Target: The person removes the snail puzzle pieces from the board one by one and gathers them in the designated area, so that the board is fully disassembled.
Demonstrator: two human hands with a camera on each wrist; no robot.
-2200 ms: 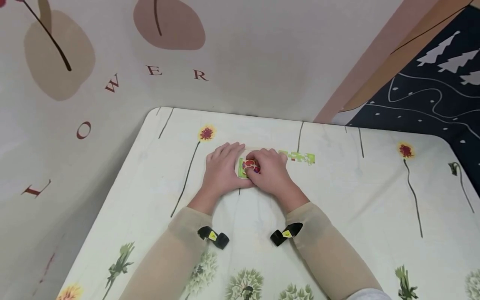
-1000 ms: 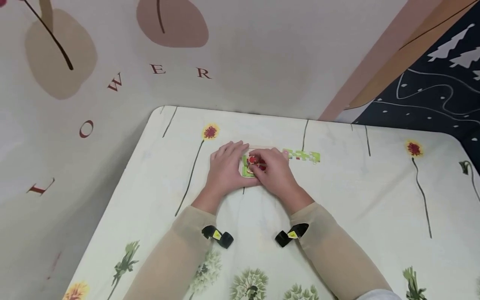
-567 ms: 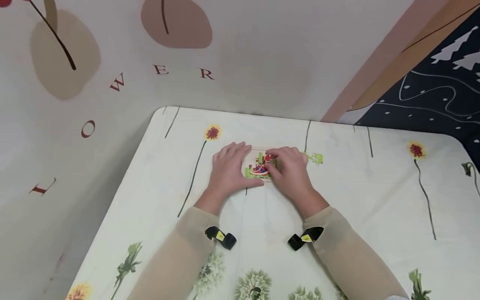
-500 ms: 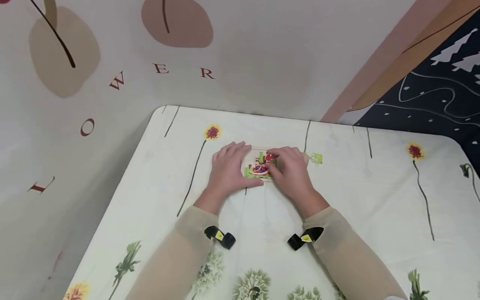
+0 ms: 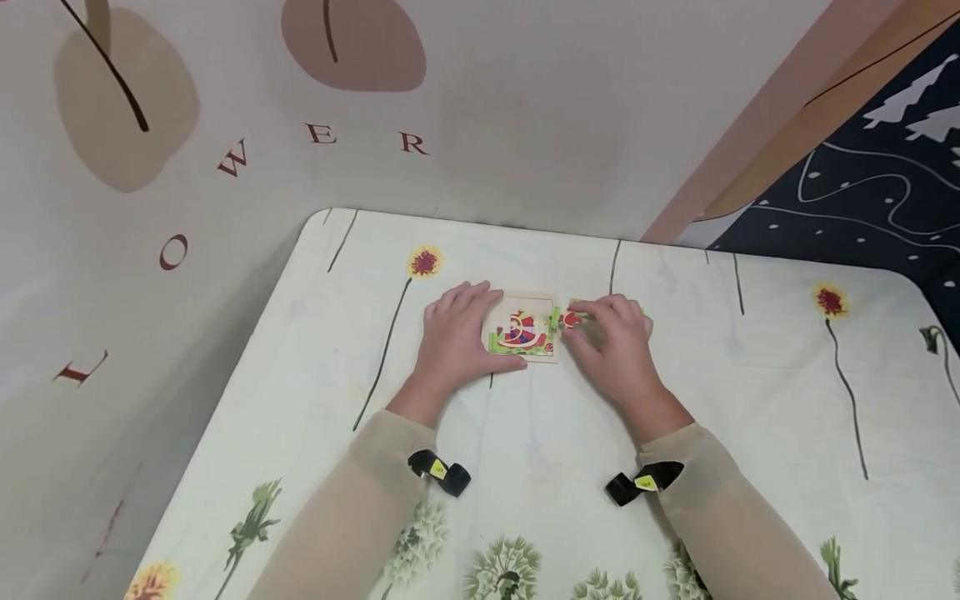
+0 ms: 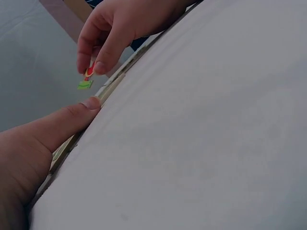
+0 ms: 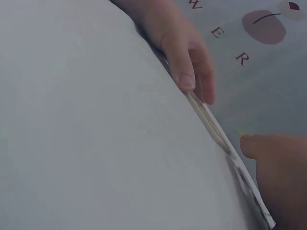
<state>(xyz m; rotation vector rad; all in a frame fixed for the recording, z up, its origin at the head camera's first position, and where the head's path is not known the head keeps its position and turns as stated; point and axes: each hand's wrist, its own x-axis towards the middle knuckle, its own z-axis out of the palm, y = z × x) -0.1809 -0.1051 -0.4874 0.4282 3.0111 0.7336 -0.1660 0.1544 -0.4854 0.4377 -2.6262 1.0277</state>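
A small wooden jigsaw puzzle board [image 5: 528,297] lies on the table, part of its recess bare and part filled with red, purple and green pieces. My left hand [image 5: 456,337] holds its left side, thumb along the near edge and fingers at the far edge. Just right of the board, my right hand [image 5: 618,346] pinches a red and green puzzle piece [image 5: 570,320] between thumb and fingers. In the left wrist view that puzzle piece [image 6: 85,85] hangs above the board's edge. More puzzle pieces lie mostly hidden behind the right hand.
The table [image 5: 750,400] has a white cloth printed with flowers. Its far edge meets a pale wall [image 5: 525,125] with printed letters, and a dark panel with white trees [image 5: 885,183] stands at the right. Black cameras are strapped to both wrists.
My right hand has lifted a red and green puzzle piece from the board and carried it right, past the board's edge. More of the board shows. My left hand has stayed on it.
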